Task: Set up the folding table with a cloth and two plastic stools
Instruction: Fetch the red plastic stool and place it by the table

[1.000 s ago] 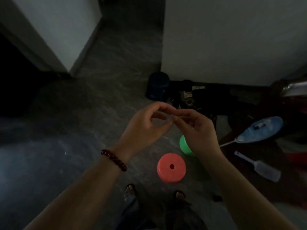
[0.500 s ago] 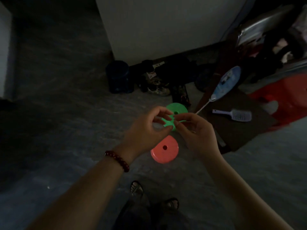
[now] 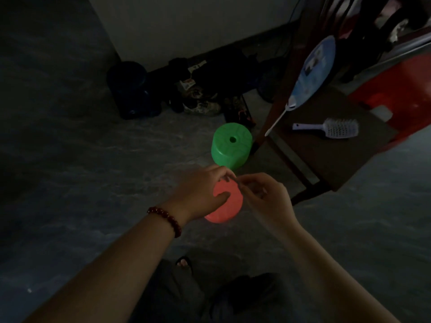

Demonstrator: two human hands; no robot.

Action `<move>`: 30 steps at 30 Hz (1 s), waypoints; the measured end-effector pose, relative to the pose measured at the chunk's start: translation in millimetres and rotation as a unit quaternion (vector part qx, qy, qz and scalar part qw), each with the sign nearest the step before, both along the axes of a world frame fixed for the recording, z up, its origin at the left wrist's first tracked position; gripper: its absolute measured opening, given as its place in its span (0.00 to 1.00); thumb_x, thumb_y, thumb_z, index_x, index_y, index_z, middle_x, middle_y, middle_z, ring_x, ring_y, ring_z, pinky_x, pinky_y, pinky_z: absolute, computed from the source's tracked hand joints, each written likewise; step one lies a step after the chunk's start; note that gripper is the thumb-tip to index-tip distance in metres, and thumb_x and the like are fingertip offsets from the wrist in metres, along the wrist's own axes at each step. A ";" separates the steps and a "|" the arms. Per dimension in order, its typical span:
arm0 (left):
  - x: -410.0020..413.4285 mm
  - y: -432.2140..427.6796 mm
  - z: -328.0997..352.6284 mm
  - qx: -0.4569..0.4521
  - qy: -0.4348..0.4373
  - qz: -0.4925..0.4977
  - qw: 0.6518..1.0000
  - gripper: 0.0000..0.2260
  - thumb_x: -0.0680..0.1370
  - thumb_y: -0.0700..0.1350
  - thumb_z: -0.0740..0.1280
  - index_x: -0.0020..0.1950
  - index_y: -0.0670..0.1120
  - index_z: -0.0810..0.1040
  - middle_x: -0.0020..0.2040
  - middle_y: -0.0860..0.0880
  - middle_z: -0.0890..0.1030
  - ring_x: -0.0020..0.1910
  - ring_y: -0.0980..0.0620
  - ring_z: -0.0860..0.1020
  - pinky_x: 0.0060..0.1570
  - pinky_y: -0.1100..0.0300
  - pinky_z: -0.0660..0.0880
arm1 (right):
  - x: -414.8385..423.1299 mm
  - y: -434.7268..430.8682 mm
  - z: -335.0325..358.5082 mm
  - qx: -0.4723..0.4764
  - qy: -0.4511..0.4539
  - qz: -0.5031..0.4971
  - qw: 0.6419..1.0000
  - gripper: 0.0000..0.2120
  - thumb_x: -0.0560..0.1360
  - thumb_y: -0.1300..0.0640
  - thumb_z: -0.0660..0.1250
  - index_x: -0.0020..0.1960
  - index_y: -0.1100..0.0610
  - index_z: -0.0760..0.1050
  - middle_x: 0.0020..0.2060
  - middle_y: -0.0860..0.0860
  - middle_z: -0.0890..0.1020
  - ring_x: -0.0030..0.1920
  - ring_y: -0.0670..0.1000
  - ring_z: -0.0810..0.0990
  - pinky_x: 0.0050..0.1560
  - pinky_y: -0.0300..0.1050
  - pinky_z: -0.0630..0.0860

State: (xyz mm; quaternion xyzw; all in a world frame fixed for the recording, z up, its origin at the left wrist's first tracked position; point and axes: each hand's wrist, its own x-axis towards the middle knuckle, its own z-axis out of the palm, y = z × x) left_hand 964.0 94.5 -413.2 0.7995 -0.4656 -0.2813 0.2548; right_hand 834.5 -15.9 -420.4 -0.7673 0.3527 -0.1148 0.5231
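Room's really dim, so take the small stuff loosely. Nearest is the person's sandalled foot (image 3: 184, 263) on the grey floor (image 3: 70, 159), then both forearms reaching out, with a dark red bead bracelet (image 3: 166, 217) on the left wrist. The left hand (image 3: 200, 190) and right hand (image 3: 265, 199) are brought together, fingers curled and tips almost touching. It looks like fiddling with something tiny, but I honestly can't tell if either one is holding anything.

Right under the hands is the salmon-red stool (image 3: 227, 207), standing on the floor and partly hidden by the left hand. Just past it is the green stool (image 3: 231, 145), upright, with a round hole in its top. It sits close beside the corner of the low dark brown surface (image 3: 326, 159) off to the right.

On that surface lies a white hairbrush (image 3: 331, 129), and a pale blue hand fan (image 3: 312, 71) whose white handle runs to the edge nearest the green stool. Something bright red (image 3: 396, 94) sits behind the surface, too blurry to name.

Further back, along the foot of the white wall (image 3: 186, 26), there's a dark blue tub-shaped thing (image 3: 130, 89) and a jumble of shoes (image 3: 200, 103).
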 end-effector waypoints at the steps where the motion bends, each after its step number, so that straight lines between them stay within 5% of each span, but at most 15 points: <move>1: 1.0 -2.0 -22.1 0.008 0.001 -0.001 1.000 0.15 0.72 0.46 0.70 0.58 0.54 0.75 0.52 0.58 0.76 0.54 0.57 0.74 0.55 0.54 0.73 | 1.8 -0.9 -22.0 0.001 0.007 -0.003 1.000 0.07 0.72 0.61 0.71 0.43 0.48 0.80 0.34 0.43 0.83 0.35 0.43 0.79 0.40 0.45 0.76; 8: 13.3 -17.6 -193.2 0.083 0.009 -0.026 0.996 0.13 0.75 0.44 0.67 0.59 0.52 0.76 0.55 0.55 0.78 0.51 0.57 0.76 0.53 0.58 0.74 | 16.6 -13.4 -193.7 0.000 0.087 0.010 0.996 0.06 0.73 0.58 0.70 0.46 0.47 0.80 0.31 0.38 0.78 0.32 0.39 0.76 0.33 0.27 0.68; 15: 21.7 -25.4 -336.8 0.081 0.014 -0.023 0.996 0.13 0.74 0.44 0.68 0.59 0.48 0.77 0.56 0.51 0.79 0.53 0.54 0.76 0.51 0.61 0.71 | 31.2 -18.1 -334.8 -0.008 0.091 0.014 0.996 0.07 0.72 0.59 0.69 0.44 0.47 0.78 0.33 0.36 0.79 0.30 0.38 0.75 0.33 0.27 0.68; 24: 22.7 -25.4 -434.4 0.110 -0.016 -0.026 0.993 0.17 0.72 0.45 0.71 0.60 0.48 0.74 0.56 0.51 0.78 0.52 0.51 0.77 0.45 0.65 0.65 | 37.9 -17.3 -422.5 -0.028 0.097 0.047 0.994 0.04 0.73 0.64 0.68 0.44 0.56 0.81 0.33 0.39 0.76 0.32 0.31 0.74 0.35 0.24 0.65; 27: 20.8 -24.6 -451.4 0.142 -0.032 -0.033 0.989 0.20 0.71 0.48 0.72 0.62 0.50 0.73 0.56 0.49 0.76 0.55 0.49 0.75 0.50 0.60 0.69 | 40.6 -17.4 -441.2 -0.049 0.139 0.078 0.986 0.06 0.73 0.61 0.68 0.50 0.58 0.81 0.39 0.49 0.80 0.33 0.38 0.74 0.36 0.31 0.63; 30: 19.1 -28.9 -463.6 0.178 -0.040 -0.042 0.982 0.25 0.71 0.53 0.72 0.65 0.52 0.69 0.59 0.47 0.73 0.57 0.46 0.74 0.53 0.54 0.72 | 42.5 -17.8 -453.8 -0.054 0.205 0.109 0.971 0.12 0.74 0.60 0.67 0.57 0.56 0.77 0.48 0.55 0.83 0.47 0.54 0.80 0.41 0.39 0.66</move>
